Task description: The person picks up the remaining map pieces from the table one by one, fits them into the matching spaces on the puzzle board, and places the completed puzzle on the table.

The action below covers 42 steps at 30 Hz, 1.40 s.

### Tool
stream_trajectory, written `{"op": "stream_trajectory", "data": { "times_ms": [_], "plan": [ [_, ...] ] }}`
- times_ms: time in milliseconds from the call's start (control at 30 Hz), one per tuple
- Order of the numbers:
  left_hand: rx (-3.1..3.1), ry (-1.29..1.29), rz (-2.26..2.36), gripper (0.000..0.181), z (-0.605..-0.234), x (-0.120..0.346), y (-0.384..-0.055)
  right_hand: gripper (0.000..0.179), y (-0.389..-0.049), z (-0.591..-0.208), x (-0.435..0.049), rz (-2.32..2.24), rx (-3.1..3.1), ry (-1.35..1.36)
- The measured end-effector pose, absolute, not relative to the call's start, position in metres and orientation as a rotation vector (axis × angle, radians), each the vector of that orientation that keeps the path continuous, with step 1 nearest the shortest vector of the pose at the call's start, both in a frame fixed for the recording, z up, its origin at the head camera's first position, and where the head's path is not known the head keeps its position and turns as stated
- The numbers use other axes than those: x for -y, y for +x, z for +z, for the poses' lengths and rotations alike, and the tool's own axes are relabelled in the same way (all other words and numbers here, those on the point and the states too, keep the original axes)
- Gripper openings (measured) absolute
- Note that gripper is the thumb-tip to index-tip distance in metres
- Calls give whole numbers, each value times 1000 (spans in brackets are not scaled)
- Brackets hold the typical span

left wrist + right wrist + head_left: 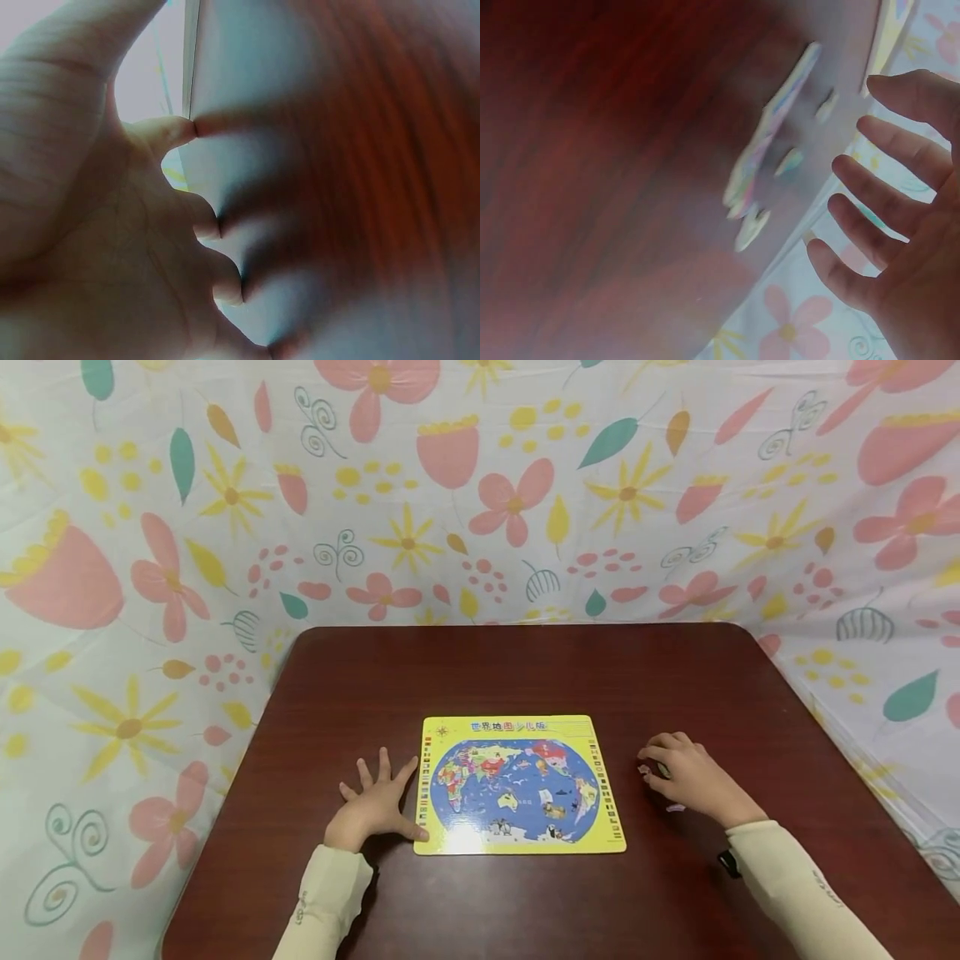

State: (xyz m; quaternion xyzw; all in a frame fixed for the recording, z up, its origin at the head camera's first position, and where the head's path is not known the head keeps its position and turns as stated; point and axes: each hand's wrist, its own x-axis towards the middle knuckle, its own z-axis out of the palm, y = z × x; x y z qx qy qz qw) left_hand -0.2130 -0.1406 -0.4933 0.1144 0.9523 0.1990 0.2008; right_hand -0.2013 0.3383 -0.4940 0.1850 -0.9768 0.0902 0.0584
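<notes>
A yellow-bordered world map puzzle board (pixel 517 852) lies flat on the dark table. My left hand (pixel 372 806) rests beside its left edge, fingers spread and thumb at the lower left corner. In the left wrist view the fingertips (pixel 229 289) touch the tabletop. To the right of the board, my right hand (pixel 693 781) hovers over loose puzzle pieces (pixel 676 807), partly hiding them. The right wrist view shows one long piece (pixel 769 139) and several small ones, such as a greenish piece (pixel 789 161). Its loosely bent fingers (pixel 870 217) hold nothing there.
The reddish-brown table (pixel 517 668) has rounded back corners. A white cloth (pixel 465 568) printed with flowers and leaves hangs behind it and along both sides. Sleeves with a dark wrist device (pixel 728 863) at the right cover the forearms.
</notes>
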Motion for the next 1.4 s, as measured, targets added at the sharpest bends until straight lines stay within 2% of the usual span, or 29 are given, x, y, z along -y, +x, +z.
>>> {"op": "stream_trajectory", "data": {
  "times_ms": [233, 700, 1067, 1267, 1400],
  "plan": [
    [-2658, 327, 572, 117, -492, 140, -213, 33, -194, -495, -356, 230, 2971, 490],
    [-2671, 326, 571, 119, -500, 143, -215, 7, -189, -505, -367, 255, 2890, 428],
    [-2671, 333, 571, 118, -505, 142, -216, 12, -193, -503, -366, 212, 2957, 376],
    [-2675, 329, 589, 117, -504, 141, -216, 23, -200, -496, -362, 249, 3027, 377],
    [-2676, 331, 587, 117, -502, 142, -216, 22, -204, -494, -360, 235, 3052, 399]
  ]
}}
